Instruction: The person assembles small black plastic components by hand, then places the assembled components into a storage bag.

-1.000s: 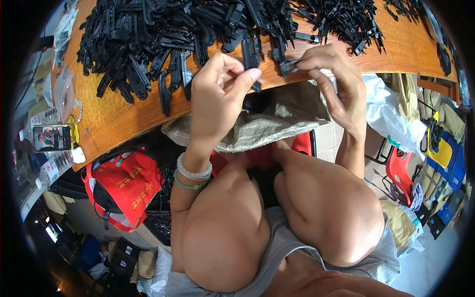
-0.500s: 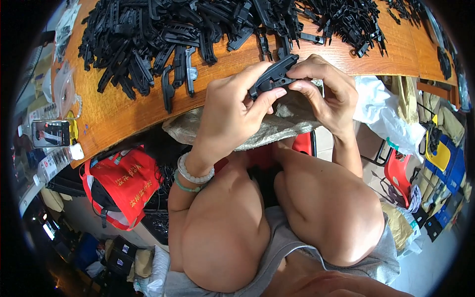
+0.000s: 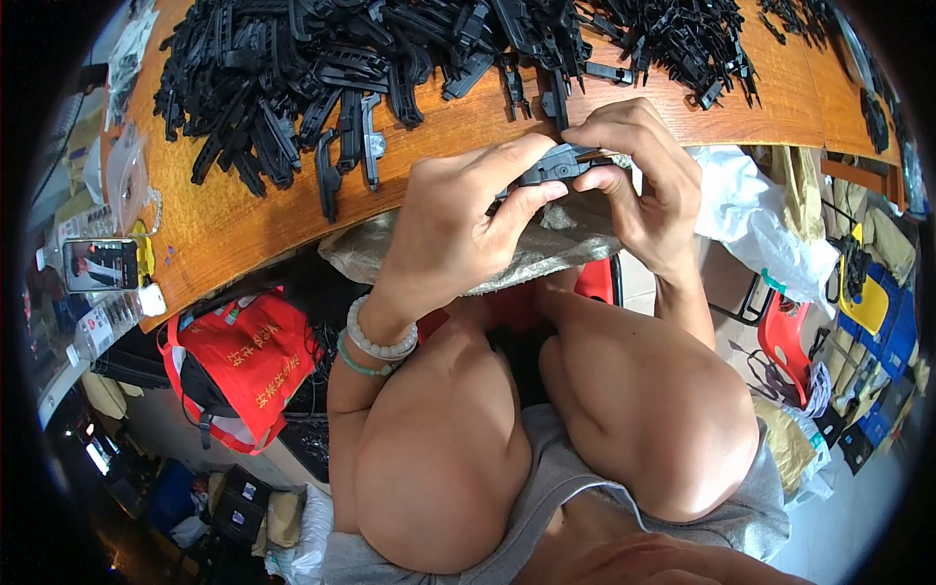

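Between my two hands, over the near edge of the wooden table, is a black plastic part [image 3: 552, 170] with a small round hole in its side. My left hand [image 3: 468, 210] pinches its left end between thumb and fingers. At its right end, my right hand [image 3: 645, 180] closes thumb and bent index finger on it. My fingers cover both ends of the part. Just beyond lies a large heap of similar black plastic parts [image 3: 283, 73], several of them loose along its near side. A second heap of smaller black pieces [image 3: 687, 44] sits to the right.
The wooden table [image 3: 234, 229] curves across the top. At its left edge are a phone [image 3: 100, 265] and plastic bottles [image 3: 107, 322]. A red bag [image 3: 244, 361] rests below, on the left. Grey-brown sacking [image 3: 361, 255] hangs under my hands; a white plastic bag [image 3: 751, 210] is at right.
The black part has turned from a steep tilt to nearly level and come slightly lower. My right index finger has shifted over its top.
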Tool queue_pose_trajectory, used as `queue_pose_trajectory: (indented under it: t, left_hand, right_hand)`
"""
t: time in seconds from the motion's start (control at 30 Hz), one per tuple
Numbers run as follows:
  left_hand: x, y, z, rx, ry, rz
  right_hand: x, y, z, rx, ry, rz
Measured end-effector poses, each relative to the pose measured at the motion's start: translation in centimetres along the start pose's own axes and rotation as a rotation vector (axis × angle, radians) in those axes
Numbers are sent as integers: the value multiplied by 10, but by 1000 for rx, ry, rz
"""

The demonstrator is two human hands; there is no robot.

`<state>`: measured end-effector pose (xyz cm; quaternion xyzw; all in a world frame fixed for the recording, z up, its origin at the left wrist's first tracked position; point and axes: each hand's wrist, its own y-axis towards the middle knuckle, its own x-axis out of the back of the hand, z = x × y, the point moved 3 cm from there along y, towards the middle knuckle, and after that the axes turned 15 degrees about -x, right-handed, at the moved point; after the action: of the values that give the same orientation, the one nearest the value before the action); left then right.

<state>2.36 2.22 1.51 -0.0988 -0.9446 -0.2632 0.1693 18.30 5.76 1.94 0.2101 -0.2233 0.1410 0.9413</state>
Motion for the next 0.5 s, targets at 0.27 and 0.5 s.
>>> queue_pose_trajectory:
  t: [0.27, 0.5]
  left_hand:
    - [2, -7, 7, 252, -189, 81]
    - [-14, 26, 22, -88, 397, -18]
  right_hand:
    - [5, 1, -17, -168, 80, 174]
    - [21, 20, -42, -68, -425, -208]
